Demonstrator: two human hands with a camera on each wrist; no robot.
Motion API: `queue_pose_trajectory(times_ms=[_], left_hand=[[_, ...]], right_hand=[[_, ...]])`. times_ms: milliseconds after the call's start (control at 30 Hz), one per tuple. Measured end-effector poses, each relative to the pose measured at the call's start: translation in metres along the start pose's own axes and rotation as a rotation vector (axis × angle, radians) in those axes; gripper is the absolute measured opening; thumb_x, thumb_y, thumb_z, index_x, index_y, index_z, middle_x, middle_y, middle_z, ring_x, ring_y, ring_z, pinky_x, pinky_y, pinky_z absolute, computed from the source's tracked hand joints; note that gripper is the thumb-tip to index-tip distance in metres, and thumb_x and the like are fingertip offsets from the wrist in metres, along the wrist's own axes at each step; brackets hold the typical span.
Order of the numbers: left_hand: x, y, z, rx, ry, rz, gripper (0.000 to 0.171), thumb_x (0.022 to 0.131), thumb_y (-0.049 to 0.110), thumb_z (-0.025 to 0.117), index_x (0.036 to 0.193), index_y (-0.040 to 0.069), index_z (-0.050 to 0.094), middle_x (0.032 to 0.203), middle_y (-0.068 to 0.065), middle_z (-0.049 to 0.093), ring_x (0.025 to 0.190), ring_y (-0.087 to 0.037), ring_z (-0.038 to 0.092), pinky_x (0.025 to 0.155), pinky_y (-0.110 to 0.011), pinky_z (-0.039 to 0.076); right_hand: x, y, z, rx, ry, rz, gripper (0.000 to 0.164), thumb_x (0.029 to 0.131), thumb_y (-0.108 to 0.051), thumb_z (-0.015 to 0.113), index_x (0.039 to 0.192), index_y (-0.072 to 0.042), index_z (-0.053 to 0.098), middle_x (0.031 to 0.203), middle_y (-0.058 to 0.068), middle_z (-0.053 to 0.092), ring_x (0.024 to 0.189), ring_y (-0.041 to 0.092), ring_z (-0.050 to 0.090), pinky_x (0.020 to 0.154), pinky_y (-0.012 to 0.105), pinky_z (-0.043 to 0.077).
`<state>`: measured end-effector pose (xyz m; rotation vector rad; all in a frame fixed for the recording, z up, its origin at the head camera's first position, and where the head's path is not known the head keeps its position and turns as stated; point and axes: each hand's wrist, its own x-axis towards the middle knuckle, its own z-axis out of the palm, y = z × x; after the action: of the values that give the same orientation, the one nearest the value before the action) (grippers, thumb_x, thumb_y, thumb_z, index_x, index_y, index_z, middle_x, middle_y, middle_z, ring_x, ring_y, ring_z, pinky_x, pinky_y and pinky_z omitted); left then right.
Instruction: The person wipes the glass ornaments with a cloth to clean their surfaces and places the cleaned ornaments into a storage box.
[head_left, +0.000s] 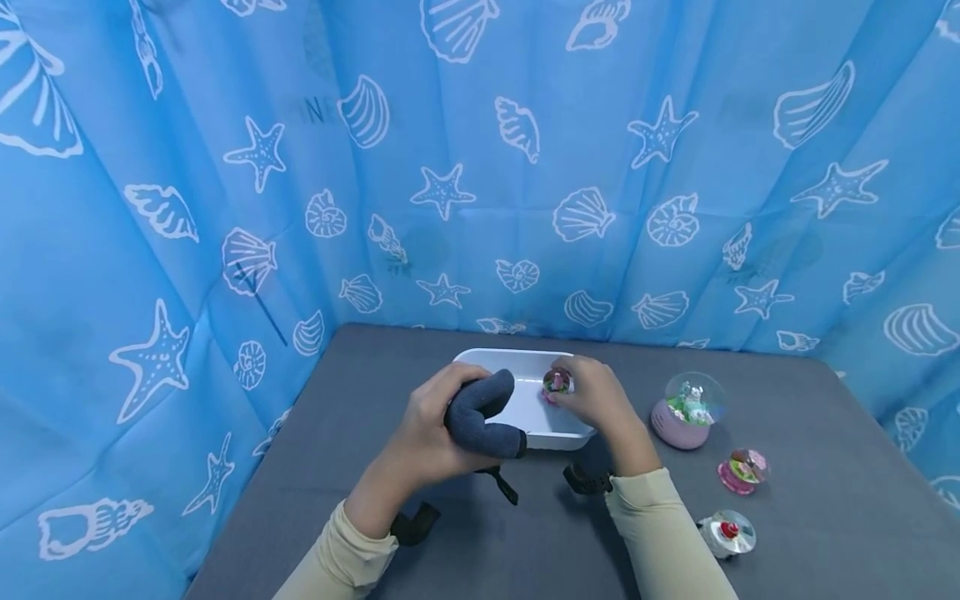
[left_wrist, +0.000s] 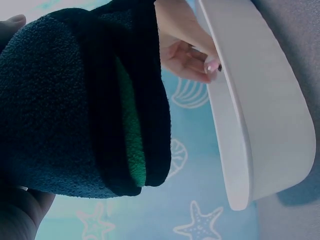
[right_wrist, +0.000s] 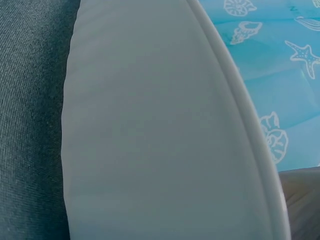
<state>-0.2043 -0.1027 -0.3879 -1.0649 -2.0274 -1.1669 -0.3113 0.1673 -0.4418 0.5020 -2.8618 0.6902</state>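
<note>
My left hand [head_left: 423, 433] grips a dark blue fleece cloth [head_left: 480, 414] just over the left end of a white rectangular tray [head_left: 551, 432]. In the left wrist view the cloth [left_wrist: 65, 105] fills the frame and shows a green inner edge, with the tray's outer wall [left_wrist: 270, 115] to its right. My right hand [head_left: 596, 393] holds a small snow globe [head_left: 557, 382] with a pink base over the inside of the tray. The right wrist view shows only the tray's white wall [right_wrist: 160, 135] up close.
A larger snow globe with a pink base [head_left: 688, 410] stands right of the tray. A small pink globe [head_left: 742, 471] and a clear one with a red figure [head_left: 727, 533] lie nearer me. Blue seashell-print curtains [head_left: 480, 167] wall in the grey table [head_left: 825, 483].
</note>
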Motion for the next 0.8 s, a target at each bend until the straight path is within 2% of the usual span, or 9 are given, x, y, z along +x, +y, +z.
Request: queue_pose_trajectory(times_ms=[233, 333, 433, 533, 800], left_hand=[[-0.001, 0.004, 0.001, -0.006, -0.006, -0.012, 0.074, 0.067, 0.017, 0.100, 0.130, 0.011, 0.062, 0.119, -0.005, 0.069, 0.105, -0.018, 0.066, 0.093, -0.039, 0.060], [-0.001, 0.005, 0.002, -0.009, -0.009, -0.011, 0.073, 0.068, 0.018, 0.100, 0.130, 0.010, 0.061, 0.119, -0.005, 0.069, 0.105, -0.018, 0.066, 0.093, -0.040, 0.060], [-0.001, 0.005, 0.001, -0.015, -0.006, -0.005, 0.073, 0.068, 0.018, 0.100, 0.129, 0.010, 0.062, 0.118, -0.005, 0.068, 0.104, -0.018, 0.066, 0.092, -0.039, 0.060], [0.001, 0.006, 0.000, -0.016, -0.002, -0.001, 0.074, 0.067, 0.019, 0.101, 0.129, 0.010, 0.062, 0.118, -0.005, 0.068, 0.105, -0.018, 0.067, 0.092, -0.039, 0.060], [0.003, 0.009, -0.002, -0.017, -0.012, 0.009, 0.073, 0.068, 0.020, 0.101, 0.130, 0.010, 0.062, 0.120, -0.005, 0.069, 0.108, -0.020, 0.067, 0.095, -0.040, 0.060]], right_hand=[[-0.007, 0.002, -0.001, -0.004, -0.010, 0.017, 0.035, 0.088, -0.011, 0.085, 0.120, -0.002, 0.076, 0.110, 0.014, 0.077, 0.105, 0.034, 0.071, 0.092, 0.054, 0.058], [-0.011, -0.002, -0.007, 0.004, -0.006, 0.021, 0.035, 0.090, -0.012, 0.082, 0.123, -0.002, 0.075, 0.115, 0.015, 0.076, 0.110, 0.035, 0.070, 0.096, 0.055, 0.058], [-0.016, -0.012, -0.021, 0.034, 0.016, -0.012, 0.037, 0.093, -0.016, 0.081, 0.126, -0.001, 0.074, 0.122, 0.018, 0.074, 0.116, 0.038, 0.069, 0.099, 0.057, 0.057], [-0.024, -0.025, -0.037, 0.076, 0.045, -0.080, 0.038, 0.095, -0.019, 0.081, 0.127, -0.002, 0.073, 0.126, 0.018, 0.073, 0.118, 0.039, 0.069, 0.099, 0.058, 0.057], [-0.049, -0.051, -0.069, 0.116, 0.156, -0.209, 0.035, 0.095, -0.022, 0.082, 0.124, -0.005, 0.075, 0.124, 0.013, 0.074, 0.120, 0.035, 0.068, 0.100, 0.059, 0.056]])
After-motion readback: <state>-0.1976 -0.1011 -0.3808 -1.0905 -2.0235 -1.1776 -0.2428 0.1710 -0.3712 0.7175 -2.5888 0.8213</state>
